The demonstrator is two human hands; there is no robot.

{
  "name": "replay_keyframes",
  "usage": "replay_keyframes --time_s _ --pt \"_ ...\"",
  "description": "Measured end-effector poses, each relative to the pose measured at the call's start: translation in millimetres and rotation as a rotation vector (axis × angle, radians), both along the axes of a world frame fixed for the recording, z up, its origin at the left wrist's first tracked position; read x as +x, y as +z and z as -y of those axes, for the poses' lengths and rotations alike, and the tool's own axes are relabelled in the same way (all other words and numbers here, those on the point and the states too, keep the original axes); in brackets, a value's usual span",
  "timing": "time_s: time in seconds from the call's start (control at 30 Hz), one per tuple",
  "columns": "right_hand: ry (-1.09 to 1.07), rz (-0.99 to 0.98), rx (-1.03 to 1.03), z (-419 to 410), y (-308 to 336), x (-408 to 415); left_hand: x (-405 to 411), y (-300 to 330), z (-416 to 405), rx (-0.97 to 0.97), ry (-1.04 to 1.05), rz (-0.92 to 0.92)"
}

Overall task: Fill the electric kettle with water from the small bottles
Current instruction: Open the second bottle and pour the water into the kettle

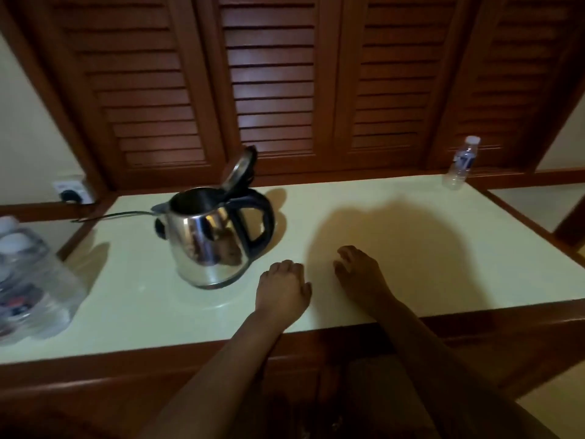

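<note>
— Now, where's the kettle [210,239]?
— On the counter [411,248], lid [242,167] up, left of my hands — left hand [283,291] and right hand [361,274] rest loosely curled, holding nothing. One bottle [462,163] far right.

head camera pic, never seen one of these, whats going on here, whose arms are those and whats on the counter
The camera sits on a person's head, looking forward and down, so the arms are their own. The left hand and right hand both rest on the pale counter and hold nothing. On the counter stands a steel electric kettle with its lid flipped open. A small water bottle stands at the far right corner, and a blurred pack of bottles sits at the left edge.
</note>
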State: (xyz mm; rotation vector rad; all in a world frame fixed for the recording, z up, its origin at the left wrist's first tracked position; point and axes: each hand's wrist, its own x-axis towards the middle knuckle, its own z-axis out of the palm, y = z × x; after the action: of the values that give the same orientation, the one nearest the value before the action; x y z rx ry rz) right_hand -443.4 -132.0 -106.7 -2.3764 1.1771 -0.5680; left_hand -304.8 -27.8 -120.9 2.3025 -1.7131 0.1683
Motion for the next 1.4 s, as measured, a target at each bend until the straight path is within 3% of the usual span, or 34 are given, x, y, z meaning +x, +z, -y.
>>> replay_keyframes --time_s 0.13,0.3,0.4,0.53,0.67,0.9,1.03,1.17,1.4 --pt "0.078 0.068 0.015 -58.8 5.3 36.6 31.4 -1.2 -65.9 -0.082 0.042 -0.01" --pt "0.078 0.395 0.133 -101.5 28.3 80.6 63.8 23.4 -124.6 -0.561 0.201 -0.3" --pt "0.083 0.524 0.1 -105.9 51.0 106.1 78.5 45.8 -136.5 -0.739 0.303 -0.446" --pt "0.073 0.615 0.094 -98.4 67.1 129.1 99.8 65.0 -128.0 -0.699 0.365 -0.734" --pt "0.148 0.691 0.085 -102.9 78.9 139.6 113.6 68.6 -118.0 -0.635 0.357 -0.815" --pt "0.169 0.677 0.139 -117.0 72.1 154.1 118.0 71.2 -121.9 -0.6 0.276 -0.815" --pt "0.201 0.711 -0.012 -144.4 65.3 164.9 131.2 82.2 -150.2 -0.608 0.31 -0.735" --pt "0.257 0.758 -0.105 -182.4 74.7 191.0 155.8 105.6 -200.1 -0.719 0.313 -0.585" --pt "0.529 0.653 0.018 -243.3 112.6 277.6 222.1 150.1 -278.8 -0.83 0.357 -0.364"
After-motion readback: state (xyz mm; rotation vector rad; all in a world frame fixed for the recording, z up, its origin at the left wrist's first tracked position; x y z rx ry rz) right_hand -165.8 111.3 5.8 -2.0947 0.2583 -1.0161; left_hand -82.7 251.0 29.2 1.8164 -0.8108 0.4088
